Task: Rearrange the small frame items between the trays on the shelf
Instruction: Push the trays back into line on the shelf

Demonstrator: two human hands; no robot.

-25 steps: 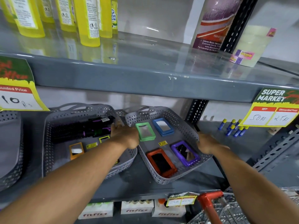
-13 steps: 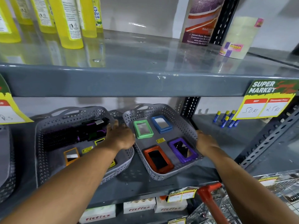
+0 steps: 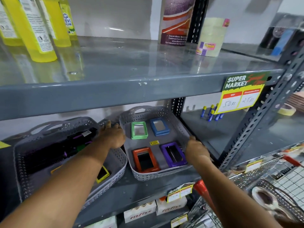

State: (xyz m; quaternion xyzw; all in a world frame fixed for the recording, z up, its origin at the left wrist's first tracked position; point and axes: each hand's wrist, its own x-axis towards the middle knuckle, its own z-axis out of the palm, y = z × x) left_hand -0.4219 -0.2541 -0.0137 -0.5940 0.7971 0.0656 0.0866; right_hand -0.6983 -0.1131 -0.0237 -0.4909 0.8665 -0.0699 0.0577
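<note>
A grey perforated tray sits on the middle shelf with a green frame, a blue frame, an orange frame and a purple frame lying flat in it. My left hand grips the tray's left rim. On the right rim rests my right hand, closed around the edge. A second grey tray to the left holds a yellow frame and dark items; my left forearm hides part of it.
The upper shelf edge overhangs the trays and carries yellow bottles and a tape roll. Blue glue sticks stand at the back right. A wire cart with a red handle is below right.
The view has swung left and up a little. The right tray has turned squarer to the shelf and shifted slightly back, with both hands still on its rims.
</note>
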